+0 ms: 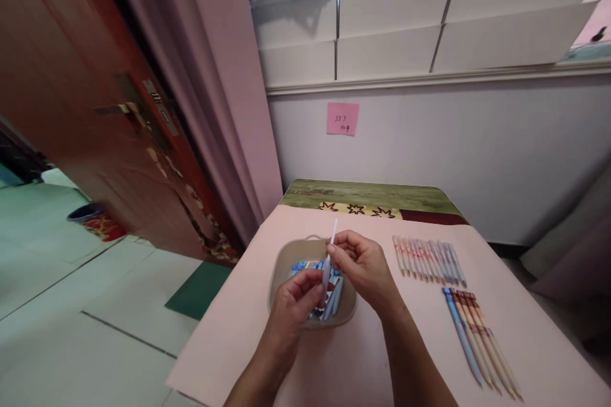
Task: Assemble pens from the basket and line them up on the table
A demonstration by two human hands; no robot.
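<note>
Over a beige plastic basket [277, 267], my left hand [293, 299] pinches a pale blue-grey pen barrel [326, 272] held upright. My right hand [367, 267] is closed on a thin white pen refill [334, 230], whose lower end meets the top of the barrel. How far the refill sits inside the barrel is hidden by my fingers. Blue caps and small pen parts [300, 265], along with more pale barrels [335, 302], lie in the basket beneath my hands.
Right of the basket, a row of slim pens [427, 261] lies on the pink tabletop [353, 362]. Nearer me are several capped pens [482, 337], one blue and others brownish. A wall with a pink note [342, 119] stands behind; a wooden door [95, 108] is at left.
</note>
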